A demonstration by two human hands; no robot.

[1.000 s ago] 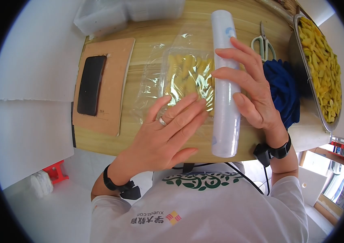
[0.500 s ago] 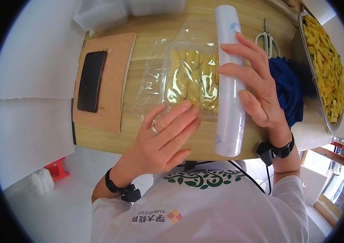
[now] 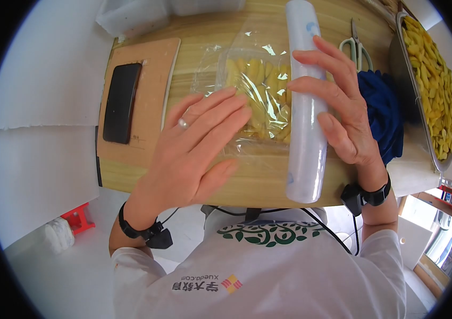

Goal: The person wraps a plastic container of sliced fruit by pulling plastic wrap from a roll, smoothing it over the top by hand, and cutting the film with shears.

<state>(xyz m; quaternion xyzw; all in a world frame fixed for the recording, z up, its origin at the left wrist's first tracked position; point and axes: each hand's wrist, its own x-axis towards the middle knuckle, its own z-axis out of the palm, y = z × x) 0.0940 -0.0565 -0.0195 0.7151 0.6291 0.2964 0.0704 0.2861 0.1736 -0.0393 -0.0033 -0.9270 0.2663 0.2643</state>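
White walling is seen beside one wooden surface [image 3: 258, 190], whose near edge is faced by the person. One film roll [image 3: 307, 141] is laid with its long axis running from the near edge toward the far edge. One film-covered tray [image 3: 260, 52] of yellow pieces [image 3: 257, 74] is positioned immediately left of the roll, around the middle of the surface. The roll is approached most closely by the right hand [image 3: 347, 109]: its grip is loosely curved over the roll's right side, not clenched; firm contact cannot be confirmed. The tray's near left corner is overlapped by the left hand [image 3: 189, 149], whose grip is released, palm down and fingers extended.

Also counted: one phone [image 3: 121, 103] on one tan board [image 3: 155, 90], toward the left edge; one pair of scissors [image 3: 356, 41], one blue cloth [image 3: 383, 114] and one metal basin [image 3: 403, 80], toward the right edge. Individual yellow pieces cannot be reliably counted.
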